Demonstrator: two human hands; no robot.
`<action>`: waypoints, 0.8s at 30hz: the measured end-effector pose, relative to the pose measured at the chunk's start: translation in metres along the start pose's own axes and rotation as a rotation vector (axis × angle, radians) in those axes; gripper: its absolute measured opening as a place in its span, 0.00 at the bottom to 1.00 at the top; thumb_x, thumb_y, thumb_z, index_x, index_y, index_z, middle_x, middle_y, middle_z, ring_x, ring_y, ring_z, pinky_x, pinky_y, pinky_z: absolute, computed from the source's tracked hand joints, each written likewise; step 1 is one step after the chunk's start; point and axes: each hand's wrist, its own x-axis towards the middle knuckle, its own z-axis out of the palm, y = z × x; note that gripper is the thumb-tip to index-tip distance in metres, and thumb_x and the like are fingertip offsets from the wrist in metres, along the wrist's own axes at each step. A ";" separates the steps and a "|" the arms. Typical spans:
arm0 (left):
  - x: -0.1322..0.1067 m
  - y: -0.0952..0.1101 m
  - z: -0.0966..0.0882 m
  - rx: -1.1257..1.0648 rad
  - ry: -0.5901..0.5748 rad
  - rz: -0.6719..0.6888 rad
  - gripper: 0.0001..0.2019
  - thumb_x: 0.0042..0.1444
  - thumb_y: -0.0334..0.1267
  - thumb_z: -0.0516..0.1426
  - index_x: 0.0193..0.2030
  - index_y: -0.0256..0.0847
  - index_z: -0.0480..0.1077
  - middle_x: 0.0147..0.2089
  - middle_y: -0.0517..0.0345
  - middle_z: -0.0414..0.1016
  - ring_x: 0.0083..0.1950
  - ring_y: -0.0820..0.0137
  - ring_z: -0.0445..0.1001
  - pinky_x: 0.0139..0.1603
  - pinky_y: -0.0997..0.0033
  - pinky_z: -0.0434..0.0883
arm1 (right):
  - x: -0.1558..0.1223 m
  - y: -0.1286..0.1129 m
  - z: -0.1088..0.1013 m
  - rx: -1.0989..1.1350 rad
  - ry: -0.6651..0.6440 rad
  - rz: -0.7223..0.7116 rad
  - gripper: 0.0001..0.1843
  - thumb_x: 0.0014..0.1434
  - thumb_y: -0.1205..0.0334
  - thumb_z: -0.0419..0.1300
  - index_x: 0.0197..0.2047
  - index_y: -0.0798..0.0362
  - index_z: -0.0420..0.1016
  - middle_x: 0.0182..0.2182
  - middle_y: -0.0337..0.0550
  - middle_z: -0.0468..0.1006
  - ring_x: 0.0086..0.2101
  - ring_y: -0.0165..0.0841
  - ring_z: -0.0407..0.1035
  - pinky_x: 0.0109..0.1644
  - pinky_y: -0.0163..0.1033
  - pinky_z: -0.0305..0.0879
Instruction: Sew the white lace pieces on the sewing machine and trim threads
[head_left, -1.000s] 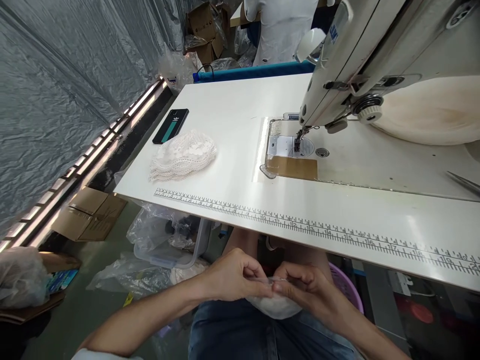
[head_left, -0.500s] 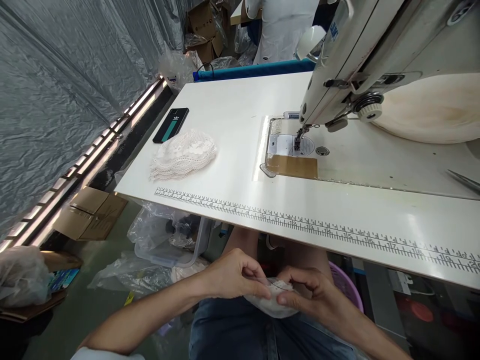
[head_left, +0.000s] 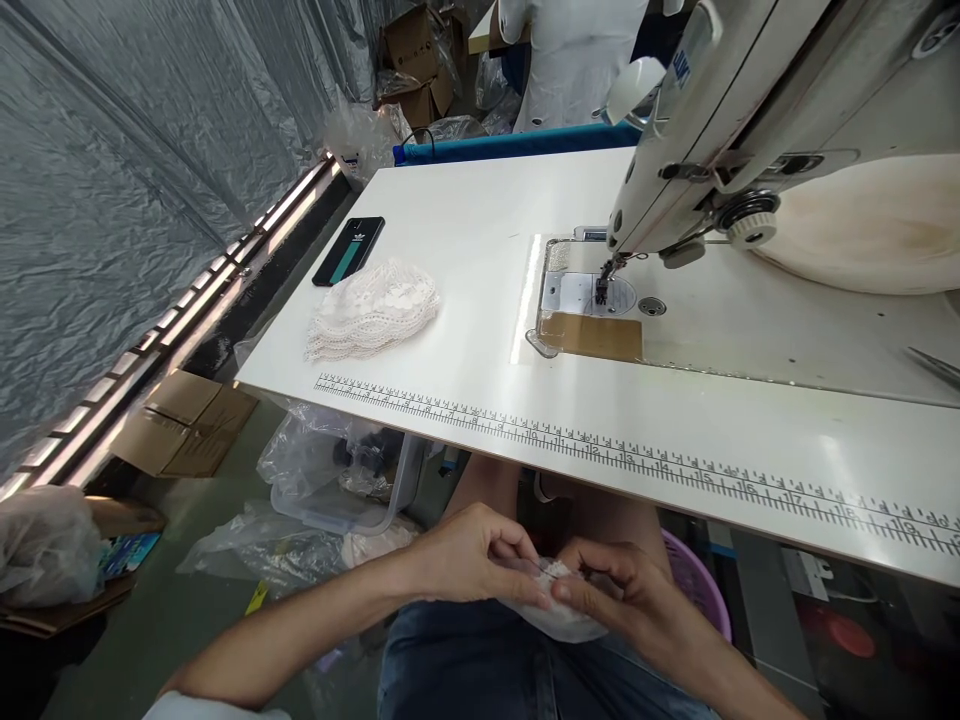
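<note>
A small piece of white lace fabric (head_left: 561,622) is held over my lap, below the table's front edge. My left hand (head_left: 495,562) pinches its left side between thumb and fingers. On its right side, my right hand (head_left: 611,580) grips the lace edge with thumb and forefinger. The two thumbs are close together, and a thin dark line shows at the edge between them; what it is I cannot make out. A stack of white lace pieces (head_left: 373,312) lies on the white sewing table (head_left: 465,235).
A sewing machine (head_left: 697,170) stands on the table's right, with scissors tips (head_left: 934,362) at the far right. A phone (head_left: 349,252) lies behind the lace stack. Under the table are a clear plastic bin (head_left: 390,505) and a purple basket (head_left: 705,585). A person in white (head_left: 581,60) is beyond.
My two thumbs have drawn closer together on the lace fabric, both hands still gripping it. The whole view has shifted slightly.
</note>
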 end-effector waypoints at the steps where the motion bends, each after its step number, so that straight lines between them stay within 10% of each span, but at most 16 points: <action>1: 0.000 0.000 0.001 -0.003 0.006 -0.016 0.20 0.39 0.48 0.66 0.33 0.32 0.76 0.27 0.57 0.74 0.28 0.74 0.68 0.31 0.76 0.63 | 0.000 0.000 0.001 -0.013 0.002 0.000 0.17 0.54 0.46 0.61 0.27 0.53 0.72 0.22 0.34 0.68 0.25 0.27 0.61 0.29 0.30 0.57; 24: 0.007 -0.011 0.005 -0.117 -0.008 -0.106 0.25 0.36 0.50 0.68 0.36 0.34 0.72 0.25 0.61 0.72 0.23 0.78 0.63 0.25 0.79 0.58 | -0.009 0.006 -0.004 -0.224 0.036 -0.067 0.15 0.58 0.50 0.58 0.27 0.52 0.71 0.23 0.35 0.69 0.27 0.29 0.62 0.29 0.30 0.56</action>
